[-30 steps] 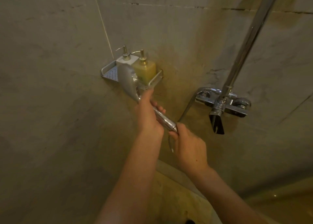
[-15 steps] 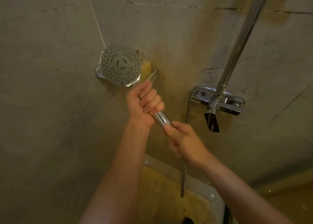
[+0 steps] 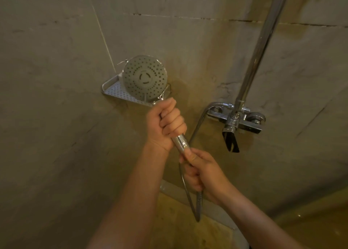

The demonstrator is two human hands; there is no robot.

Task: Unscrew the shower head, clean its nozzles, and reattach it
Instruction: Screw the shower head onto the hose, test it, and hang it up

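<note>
Your left hand (image 3: 165, 124) is fisted around the handle of the shower head (image 3: 144, 78) — its face turned toward you, in front of the far corner shelf (image 3: 114, 90) — while your right hand (image 3: 202, 171) pinches the hose nut (image 3: 185, 149), and a slick grip could let it slip.

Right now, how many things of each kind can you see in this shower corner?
Shower head: 1
Hose: 1
Corner shelf: 1
Tap: 1
Riser pipe: 1
Hands: 2, left hand and right hand
Total: 7
</note>
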